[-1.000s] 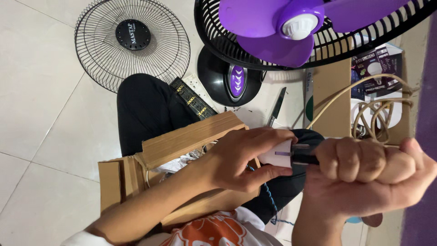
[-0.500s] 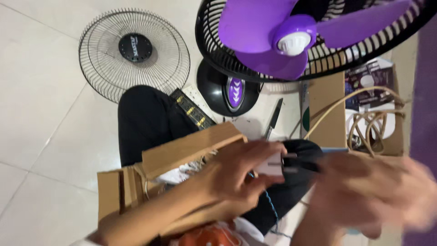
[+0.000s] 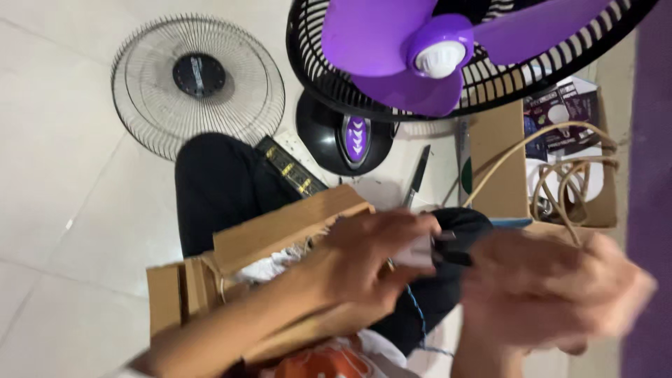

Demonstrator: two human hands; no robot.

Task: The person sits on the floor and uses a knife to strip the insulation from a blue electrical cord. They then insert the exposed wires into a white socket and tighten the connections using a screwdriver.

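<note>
Left hand: we saw the left hand [image 3: 364,262] at the centre of the frame, fingers curled and pinching a small white plug-like part [image 3: 414,252].
Right hand: the right hand [image 3: 553,290] sat at lower right, badly blurred; we could not tell whether its fingers were closed or spread.
Held part: the white part lay between the two hands, with a black connector [image 3: 451,248] sticking out of it towards the right hand.
Packages: a brown cardboard box [image 3: 280,231] with opened flaps lay across the lap at lower centre; a second open cardboard box [image 3: 498,161] stood at right centre; just above it we noted a dark purple printed carton [image 3: 560,105] picturing a white bulb.
Labels: a purple oval badge with white arrow marks sat on the black fan base [image 3: 343,140] at upper centre.
Surroundings: a loose wire fan guard [image 3: 199,84] lay on the white tile floor at upper left; a fan with purple blades [image 3: 434,56] filled the top; a coiled beige cable [image 3: 567,175] looped at right.
Change: against half a second before, we found the right hand lower and farther right in the frame, while the left hand kept its pinch on the white part.
</note>
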